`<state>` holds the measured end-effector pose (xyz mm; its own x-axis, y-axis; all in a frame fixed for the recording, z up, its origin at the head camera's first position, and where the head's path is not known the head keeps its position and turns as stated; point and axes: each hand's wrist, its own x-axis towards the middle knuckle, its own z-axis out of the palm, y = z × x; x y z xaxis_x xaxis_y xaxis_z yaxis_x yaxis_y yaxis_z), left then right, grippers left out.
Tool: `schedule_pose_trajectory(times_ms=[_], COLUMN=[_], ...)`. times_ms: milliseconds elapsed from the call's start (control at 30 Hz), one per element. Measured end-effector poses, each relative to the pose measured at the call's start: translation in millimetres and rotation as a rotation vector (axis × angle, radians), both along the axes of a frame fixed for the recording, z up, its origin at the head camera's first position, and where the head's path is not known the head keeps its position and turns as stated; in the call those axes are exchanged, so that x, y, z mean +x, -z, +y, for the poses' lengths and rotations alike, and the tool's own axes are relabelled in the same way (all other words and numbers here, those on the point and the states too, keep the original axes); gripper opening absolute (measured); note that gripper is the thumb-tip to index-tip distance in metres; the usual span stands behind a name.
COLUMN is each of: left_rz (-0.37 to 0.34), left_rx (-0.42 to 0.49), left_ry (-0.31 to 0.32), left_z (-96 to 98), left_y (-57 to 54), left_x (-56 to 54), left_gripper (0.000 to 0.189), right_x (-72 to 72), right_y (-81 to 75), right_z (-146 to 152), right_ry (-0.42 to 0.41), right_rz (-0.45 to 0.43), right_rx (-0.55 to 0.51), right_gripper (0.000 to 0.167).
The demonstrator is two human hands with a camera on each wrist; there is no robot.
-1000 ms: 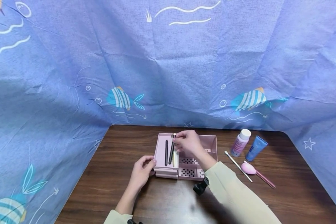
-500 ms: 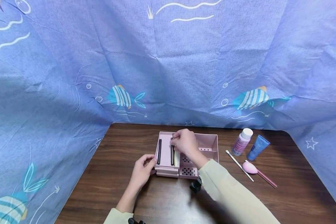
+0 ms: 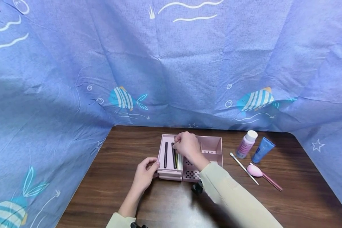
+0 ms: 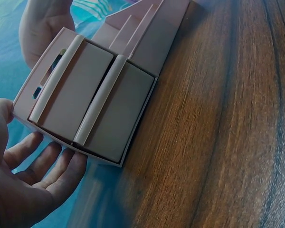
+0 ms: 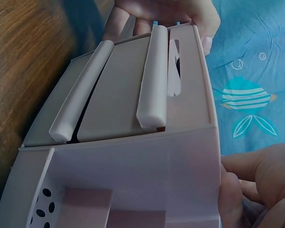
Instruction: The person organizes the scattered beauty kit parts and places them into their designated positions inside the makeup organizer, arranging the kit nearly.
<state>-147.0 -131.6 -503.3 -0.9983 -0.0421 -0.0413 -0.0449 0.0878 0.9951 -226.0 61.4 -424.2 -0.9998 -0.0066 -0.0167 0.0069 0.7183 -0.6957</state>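
While my left hand (image 3: 143,173) is holding the pink organizer (image 3: 169,175) by its near left corner, thumb on the rim and fingers bent against the side, I'm watching the left black stick (image 3: 166,155) in the top tray (image 3: 169,158); it is now lying farther in from the left wall than half a second ago. The right black stick (image 3: 174,155) is slanting slightly, its far end leaning more leftward than before, beside the pale strips (image 3: 179,161). My right hand (image 3: 187,147) is bending over that end, its fingers drawn close together; I cannot tell whether they are pinching anything. As both sticks are lying inside the tray but shifting, I'm judging that the contents are still being settled. Rightward on the surface (image 3: 117,152), well apart from my hands, the white stick (image 3: 243,168), capped bottle (image 3: 246,144), pink egg-shaped piece (image 3: 254,170), blue tube (image 3: 263,150) and rose stick (image 3: 272,182) are resting.
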Motion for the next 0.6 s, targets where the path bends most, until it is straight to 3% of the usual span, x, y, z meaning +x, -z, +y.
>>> schedule_pose_trajectory(times_ms=[300, 467, 600], left_rz=[-0.004, -0.008, -0.010], left_rx=[0.019, 0.008, -0.001], left_ry=[-0.001, -0.003, -0.004], left_z=[1.6, 1.9, 1.8], left_y=[-0.7, -0.2, -1.0], left_x=[0.3, 0.6, 1.5], left_gripper=[0.027, 0.027, 0.026], right_x=[1.9, 5.1, 9.3], right_y=[0.6, 2.0, 3.0], right_z=[6.3, 14.7, 21.3], right_ry=[-0.027, -0.114, -0.187], right_rz=[-0.009, 0.064, 0.064], right_rx=[-0.090, -0.062, -0.129], right_gripper=[0.015, 0.019, 0.026])
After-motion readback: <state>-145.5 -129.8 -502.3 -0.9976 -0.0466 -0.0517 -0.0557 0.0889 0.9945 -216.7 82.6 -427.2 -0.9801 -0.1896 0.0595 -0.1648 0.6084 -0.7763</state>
